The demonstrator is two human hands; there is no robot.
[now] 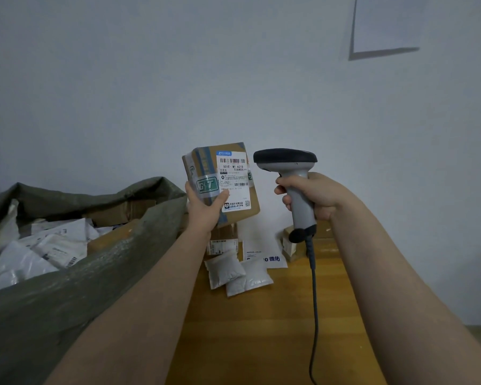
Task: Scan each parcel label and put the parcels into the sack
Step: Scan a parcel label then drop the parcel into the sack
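Note:
My left hand [204, 209] grips a small brown cardboard parcel [235, 215] by its lower left edge and holds it upright above the table. Its white shipping label [233, 179] faces me. My right hand [314, 197] grips the grey handle of a barcode scanner [289, 168], whose dark head sits level with the label, just right of the parcel. The scanner's cable [314, 301] hangs down over the table. The green woven sack [100, 276] stands open at the left, filled with several white and brown parcels.
On the wooden table [275, 329] lie small white pouches [238, 273], a white mailer with blue print [264, 251], a labelled box [222, 244] and a taped carton [292, 245] near the wall. A paper sheet [386, 23] hangs on the wall.

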